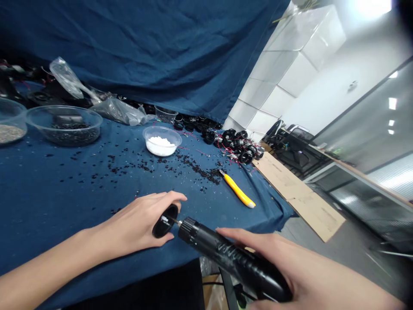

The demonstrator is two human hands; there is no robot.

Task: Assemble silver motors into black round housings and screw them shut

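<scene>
My left hand is wrapped round a black round cup-shaped part, its open side turned to the right. A small white piece shows inside the part. In my right hand is a black electric screwdriver, lying tilted with its bit pointing left. The bit reaches into the mouth of the black part; whether it touches a screw inside is hidden. Beyond my hands lie many small black pieces, scattered over the blue cloth. A yellow-handled knife rests on the cloth to the right.
A clear tub of white pieces stands mid-table. To its left are a wide tub of dark screws, another tub and plastic bags. Black motor parts with red wires are heaped at right, near cardboard.
</scene>
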